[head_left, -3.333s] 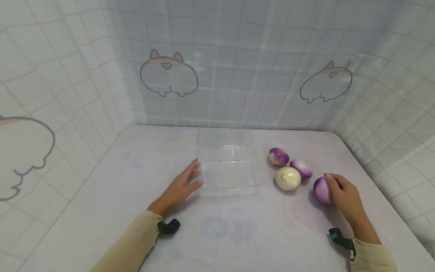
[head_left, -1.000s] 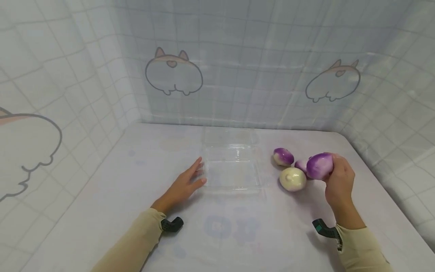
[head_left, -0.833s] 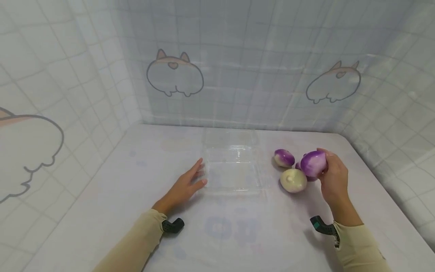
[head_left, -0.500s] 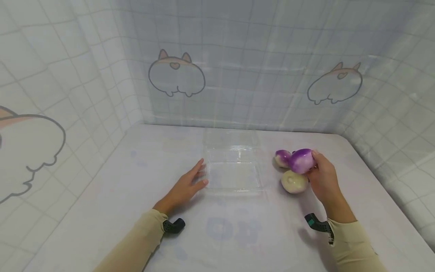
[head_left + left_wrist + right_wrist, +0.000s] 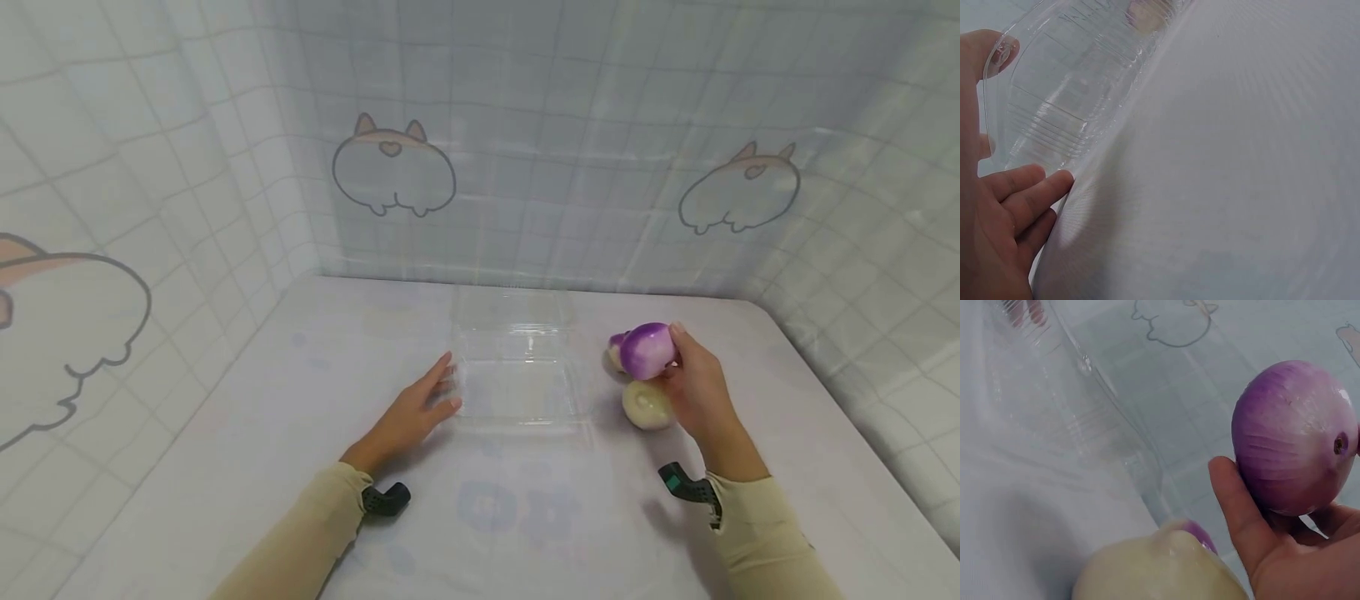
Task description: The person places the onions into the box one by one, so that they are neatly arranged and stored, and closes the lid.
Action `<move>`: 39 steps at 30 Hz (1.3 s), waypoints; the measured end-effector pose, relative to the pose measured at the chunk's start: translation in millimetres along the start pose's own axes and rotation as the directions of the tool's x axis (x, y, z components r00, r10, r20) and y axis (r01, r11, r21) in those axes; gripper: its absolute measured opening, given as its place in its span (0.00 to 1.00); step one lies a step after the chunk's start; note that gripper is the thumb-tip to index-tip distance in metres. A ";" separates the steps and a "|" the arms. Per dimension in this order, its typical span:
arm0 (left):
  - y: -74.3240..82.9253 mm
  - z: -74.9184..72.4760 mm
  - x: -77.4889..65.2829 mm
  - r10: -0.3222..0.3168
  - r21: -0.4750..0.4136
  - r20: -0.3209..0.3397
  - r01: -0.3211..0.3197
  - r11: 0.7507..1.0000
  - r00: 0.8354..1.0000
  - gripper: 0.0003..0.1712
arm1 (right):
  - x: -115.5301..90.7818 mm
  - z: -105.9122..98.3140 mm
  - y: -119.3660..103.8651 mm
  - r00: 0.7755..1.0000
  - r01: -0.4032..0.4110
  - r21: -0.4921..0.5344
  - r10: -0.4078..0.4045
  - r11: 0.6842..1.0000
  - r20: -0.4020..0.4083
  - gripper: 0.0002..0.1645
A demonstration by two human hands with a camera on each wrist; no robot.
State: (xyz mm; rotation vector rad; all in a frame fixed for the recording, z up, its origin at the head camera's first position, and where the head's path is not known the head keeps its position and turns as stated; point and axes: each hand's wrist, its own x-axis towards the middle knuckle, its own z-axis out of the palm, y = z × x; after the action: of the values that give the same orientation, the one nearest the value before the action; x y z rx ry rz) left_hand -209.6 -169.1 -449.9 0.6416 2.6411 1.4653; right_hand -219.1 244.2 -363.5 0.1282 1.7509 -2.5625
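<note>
My right hand (image 5: pixel 699 392) holds a purple onion (image 5: pixel 648 351) up off the table, fingers and thumb around its right side. In the right wrist view the held onion (image 5: pixel 1297 434) shows a small dark scar at one end. Below it a pale onion (image 5: pixel 647 406) rests on the table, and a purple-and-white onion (image 5: pixel 616 350) is mostly hidden behind the held one. A fourth onion is out of sight. My left hand (image 5: pixel 408 417) lies with relaxed fingers at the left edge of a clear plastic clamshell container (image 5: pixel 517 392), its lid folded back.
A white printed cloth (image 5: pixel 487 533) covers the table. Cloth walls with a grid and animal drawings (image 5: pixel 393 171) close it in at the back and both sides. Each wrist wears a dark camera mount (image 5: pixel 386 499).
My right hand has picked the onion up from the table at the right and carried it leftward above the other onions. The left hand has stayed by the container.
</note>
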 end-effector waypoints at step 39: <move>-0.6 -1.3 1.7 -0.013 0.014 0.005 0.013 1.000 1.000 0.45 | 13.3 28.4 15.8 0.973 0.020 -0.153 0.016 0.988 0.232 0.33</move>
State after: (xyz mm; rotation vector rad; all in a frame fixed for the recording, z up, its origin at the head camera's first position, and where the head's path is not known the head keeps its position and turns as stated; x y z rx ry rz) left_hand -211.7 -169.7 -449.4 0.6278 2.6491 1.4404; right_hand -232.5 212.2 -369.0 -0.1721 1.8474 -2.3190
